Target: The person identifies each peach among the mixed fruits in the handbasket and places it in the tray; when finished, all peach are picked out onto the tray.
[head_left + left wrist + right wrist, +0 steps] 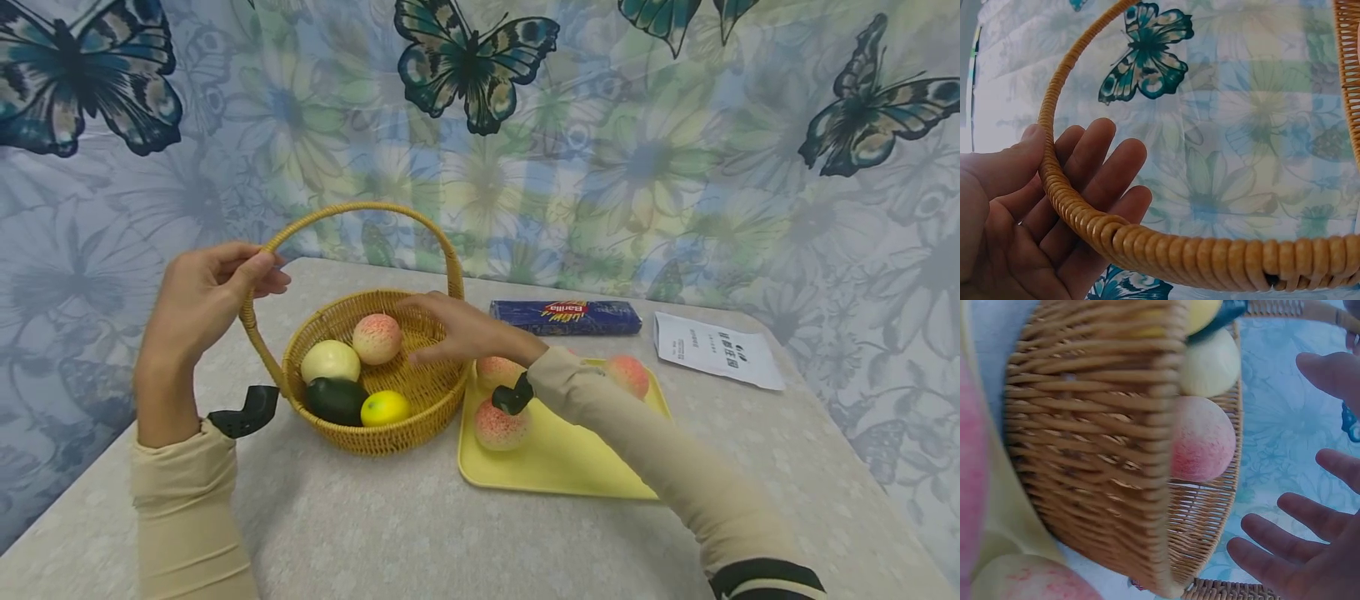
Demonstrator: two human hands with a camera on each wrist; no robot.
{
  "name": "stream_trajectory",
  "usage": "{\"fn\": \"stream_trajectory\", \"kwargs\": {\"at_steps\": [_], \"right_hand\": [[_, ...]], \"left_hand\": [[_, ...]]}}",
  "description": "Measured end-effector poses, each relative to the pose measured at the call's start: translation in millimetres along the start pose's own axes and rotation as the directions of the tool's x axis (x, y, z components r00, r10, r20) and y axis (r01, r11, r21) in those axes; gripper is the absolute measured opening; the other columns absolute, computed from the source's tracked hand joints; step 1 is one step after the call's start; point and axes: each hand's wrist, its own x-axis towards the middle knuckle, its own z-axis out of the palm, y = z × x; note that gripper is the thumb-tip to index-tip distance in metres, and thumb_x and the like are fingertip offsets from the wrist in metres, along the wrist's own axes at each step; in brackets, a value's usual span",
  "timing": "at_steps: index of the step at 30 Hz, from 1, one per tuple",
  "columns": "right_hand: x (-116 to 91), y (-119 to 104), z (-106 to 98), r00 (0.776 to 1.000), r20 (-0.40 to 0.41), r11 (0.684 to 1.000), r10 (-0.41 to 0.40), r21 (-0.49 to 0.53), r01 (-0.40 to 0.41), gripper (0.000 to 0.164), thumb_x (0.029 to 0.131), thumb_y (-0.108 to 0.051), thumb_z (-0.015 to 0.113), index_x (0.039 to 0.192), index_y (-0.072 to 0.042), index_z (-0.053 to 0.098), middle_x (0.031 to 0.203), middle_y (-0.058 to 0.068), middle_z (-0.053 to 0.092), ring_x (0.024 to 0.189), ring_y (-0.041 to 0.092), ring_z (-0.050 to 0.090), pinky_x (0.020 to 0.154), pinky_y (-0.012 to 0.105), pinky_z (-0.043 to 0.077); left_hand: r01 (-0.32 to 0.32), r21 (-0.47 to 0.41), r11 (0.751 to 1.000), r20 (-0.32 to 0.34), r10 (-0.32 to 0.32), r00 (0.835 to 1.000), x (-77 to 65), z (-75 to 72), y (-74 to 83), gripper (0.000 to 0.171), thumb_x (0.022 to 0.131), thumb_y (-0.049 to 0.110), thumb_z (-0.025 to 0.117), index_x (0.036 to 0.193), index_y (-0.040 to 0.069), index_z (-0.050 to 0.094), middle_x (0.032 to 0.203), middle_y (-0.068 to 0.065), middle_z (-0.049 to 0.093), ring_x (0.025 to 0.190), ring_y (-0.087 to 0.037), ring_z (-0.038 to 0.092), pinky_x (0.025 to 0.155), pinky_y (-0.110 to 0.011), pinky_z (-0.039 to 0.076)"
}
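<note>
My left hand (204,296) holds the left side of the arched handle (1072,203) of a wicker basket (438,400), thumb on one side and fingers behind it. Over the basket's right side hovers my right hand (468,329), fingers spread and holding nothing. Inside the basket lie a pink-speckled peach (377,338), a pale green round fruit (330,364), a dark green oval fruit or vegetable (336,402) and a yellow lemon (386,409). The right wrist view shows the same peach (1204,439) just inside the rim, apart from my right fingers.
Right of the basket, a yellow tray (570,467) bears peaches (502,425), partly covered by my right forearm. Behind it lies a blue Barilla pasta pack (566,317). A white printed paper packet (717,350) lies farther right. A butterfly-patterned cloth (570,183) hangs behind the table.
</note>
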Motion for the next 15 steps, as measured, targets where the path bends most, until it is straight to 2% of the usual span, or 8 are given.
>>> {"fn": "stream_trajectory", "kwargs": {"at_steps": [4, 11, 15], "right_hand": [[7.9, 1.3, -2.0, 1.000, -0.014, 1.000, 0.026, -0.004, -0.026, 0.074, 0.088, -0.037, 0.069, 0.149, -0.018, 0.033, 0.150, 0.004, 0.036, 0.137, 0.022, 0.035, 0.107, 0.038, 0.036], [23.3, 4.8, -2.4, 1.000, -0.008, 1.000, 0.003, -0.002, -0.003, 0.073, 0.089, -0.034, 0.068, 0.149, -0.017, 0.032, 0.151, 0.004, 0.036, 0.139, 0.020, 0.032, 0.109, 0.037, 0.034], [31.8, 5.4, -2.3, 1.000, -0.004, 1.000, 0.017, -0.002, -0.017, 0.072, 0.089, -0.035, 0.067, 0.149, -0.015, 0.032, 0.150, 0.004, 0.037, 0.138, 0.019, 0.033, 0.108, 0.036, 0.035]], "left_hand": [[0.001, 0.003, 1.000, 0.001, -0.001, 1.000, 0.7, 0.1, 0.2, 0.036, 0.097, 0.031, 0.055, 0.111, 0.000, 0.065, 0.079, 0.010, 0.070, 0.075, 0.004, 0.065, 0.067, -0.011, 0.047], [-0.005, 0.000, 1.000, -0.004, 0.005, 1.000, 1.5, 0.7, 0.4, 0.036, 0.097, 0.031, 0.055, 0.111, 0.000, 0.066, 0.079, 0.010, 0.070, 0.075, 0.002, 0.066, 0.067, -0.011, 0.048], [-0.007, -0.005, 1.000, -0.005, 0.007, 1.000, 2.0, 0.6, 0.0, 0.035, 0.097, 0.031, 0.055, 0.110, -0.001, 0.065, 0.079, 0.011, 0.070, 0.075, 0.001, 0.066, 0.067, -0.011, 0.049]]}}
